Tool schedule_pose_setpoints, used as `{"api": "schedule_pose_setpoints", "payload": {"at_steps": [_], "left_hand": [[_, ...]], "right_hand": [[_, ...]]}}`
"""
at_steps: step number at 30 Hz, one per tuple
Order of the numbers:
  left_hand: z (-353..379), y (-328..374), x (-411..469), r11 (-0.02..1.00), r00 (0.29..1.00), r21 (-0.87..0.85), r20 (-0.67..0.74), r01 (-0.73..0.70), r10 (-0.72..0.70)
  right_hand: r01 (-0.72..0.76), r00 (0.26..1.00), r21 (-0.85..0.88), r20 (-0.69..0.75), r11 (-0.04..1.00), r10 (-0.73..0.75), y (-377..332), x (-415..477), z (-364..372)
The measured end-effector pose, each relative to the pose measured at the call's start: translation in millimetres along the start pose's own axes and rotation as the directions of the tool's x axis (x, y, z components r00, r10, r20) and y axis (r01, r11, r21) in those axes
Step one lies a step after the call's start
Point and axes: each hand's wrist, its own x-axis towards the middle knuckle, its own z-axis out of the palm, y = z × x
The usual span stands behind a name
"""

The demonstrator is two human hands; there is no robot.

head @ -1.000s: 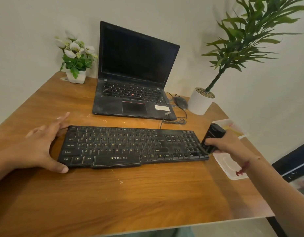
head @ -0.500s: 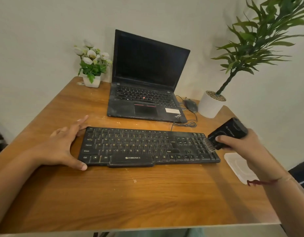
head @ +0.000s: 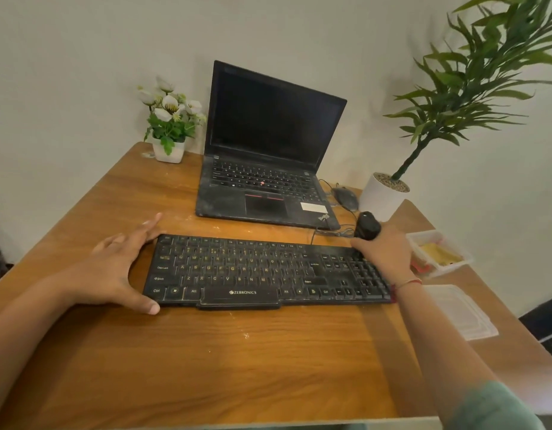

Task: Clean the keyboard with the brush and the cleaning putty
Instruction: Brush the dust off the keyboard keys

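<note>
A dusty black keyboard (head: pixel 262 271) lies across the middle of the wooden desk (head: pixel 206 361). My left hand (head: pixel 113 268) braces its left end, thumb on the front corner and straight fingers along the far corner. My right hand (head: pixel 384 252) grips a black brush (head: pixel 366 226) upright over the number pad at the right end; its bristles are hidden under the hand. An open clear plastic tub (head: pixel 414 243) holding yellow putty (head: pixel 439 254) stands to the right of the keyboard.
An open black laptop (head: pixel 268 156) stands behind the keyboard, with a mouse (head: pixel 346 197) and cable to its right. A small flower pot (head: pixel 169 150) is at the back left, a tall potted plant (head: pixel 383 193) at the back right. The tub's lid (head: pixel 457 308) lies near the right edge.
My right hand has brought the brush from the keyboard's right edge to the far part of the number pad and stood it upright. My left hand stays on the left end.
</note>
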Motion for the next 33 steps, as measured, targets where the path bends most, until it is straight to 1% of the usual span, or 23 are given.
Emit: {"api": "schedule_pose_setpoints", "payload": {"at_steps": [1,3,5,7,8,10,11,12,13,15,16,17,18,20,22,23,25,26,27,28,30,31,33], "left_hand": [[-0.2,-0.1,0.4,1.000,1.000,-0.001,0.002,0.004,-0.004],[-0.5,-0.5,1.1,1.000,1.000,-0.004,0.006,0.010,-0.010],[-1.0,0.1,1.1,1.000,1.000,-0.006,0.008,0.012,-0.012],[-1.5,0.4,1.4,1.000,1.000,-0.010,0.010,0.015,-0.015],[-1.0,-0.9,1.7,1.000,1.000,-0.010,0.010,0.010,-0.010],[0.8,-4.0,2.4,1.000,1.000,-0.015,0.007,0.000,0.000],[1.4,-5.4,3.1,1.000,1.000,-0.017,0.005,0.003,-0.003],[1.2,-5.9,3.6,1.000,1.000,-0.017,0.004,0.005,-0.005],[1.0,-5.2,4.1,1.000,1.000,-0.017,0.003,0.004,-0.004],[0.2,-2.4,3.0,1.000,1.000,-0.014,0.003,0.009,-0.009],[-0.1,-1.3,2.1,1.000,1.000,-0.014,0.005,0.014,-0.013],[0.0,-0.6,1.6,1.000,1.000,-0.015,0.006,0.013,-0.013],[-0.1,-0.6,1.3,1.000,1.000,-0.018,0.009,0.015,-0.015],[-1.1,-2.4,2.1,1.000,1.000,-0.025,0.009,0.011,-0.011],[-1.0,-4.0,2.7,1.000,1.000,-0.031,0.011,-0.001,0.001],[-0.8,-3.5,1.8,0.999,1.000,-0.036,0.012,-0.004,0.005],[-1.6,0.2,-0.4,0.999,1.000,-0.033,0.016,-0.011,0.012],[-2.3,2.5,-1.0,0.999,1.000,-0.030,0.016,-0.013,0.013],[-2.7,5.1,-1.2,0.999,1.000,-0.029,0.013,-0.016,0.017],[-3.0,7.0,-1.6,0.999,1.000,-0.031,0.010,-0.016,0.017],[-3.6,9.7,-3.1,0.999,1.000,-0.041,0.005,-0.014,0.014],[-3.5,10.4,-4.0,0.999,1.000,-0.042,0.002,-0.020,0.020],[-3.5,11.5,-4.9,0.999,0.999,-0.041,-0.005,-0.034,0.033]], "right_hand": [[0.031,0.998,-0.003,0.047,1.000,-0.031,-10.7,-0.3,4.5],[0.033,0.981,0.126,0.185,0.991,-0.056,-31.6,-0.6,15.7],[-0.140,0.929,0.364,0.370,0.921,-0.005,-46.2,0.2,23.3],[-0.217,0.906,0.412,0.422,0.885,0.026,-45.7,6.0,21.7],[-0.173,0.924,0.343,0.380,0.923,0.032,-41.3,10.6,17.3],[-0.018,0.982,-0.033,0.187,0.999,0.024,-29.5,18.8,8.2],[0.048,0.996,-0.250,0.089,0.967,-0.027,-26.0,18.8,7.0],[0.109,0.994,-0.384,0.047,0.917,-0.099,-25.8,15.6,8.2],[0.176,0.984,-0.409,0.054,0.895,-0.169,-27.8,10.0,11.1],[0.294,0.954,-0.282,0.144,0.913,-0.263,-40.3,-2.7,18.4],[0.303,0.942,-0.135,0.193,0.943,-0.275,-49.3,-7.7,18.8],[0.245,0.936,0.045,0.249,0.969,-0.248,-57.0,-8.5,18.9],[0.123,0.923,0.229,0.330,0.966,-0.196,-65.2,-9.7,17.5],[-0.150,0.871,0.455,0.481,0.877,-0.101,-71.7,-9.7,17.6],[-0.205,0.876,0.447,0.480,0.871,-0.041,-65.6,-7.2,17.6],[-0.146,0.906,0.380,0.423,0.913,-0.031,-59.5,-5.0,14.6],[0.059,0.970,0.052,0.233,0.997,-0.069,-44.3,0.4,8.5],[0.129,0.983,-0.104,0.147,0.986,-0.113,-39.5,0.3,6.4],[0.169,0.983,-0.197,0.102,0.966,-0.152,-36.9,-2.8,5.3],[0.202,0.978,-0.215,0.100,0.956,-0.184,-36.9,-7.7,6.1],[0.275,0.948,-0.144,0.208,0.951,-0.242,-42.2,-18.3,10.7],[0.295,0.921,-0.035,0.277,0.955,-0.274,-46.6,-23.4,9.6],[0.115,0.856,0.334,0.445,0.936,-0.264,-58.5,-35.5,-0.3]]}}
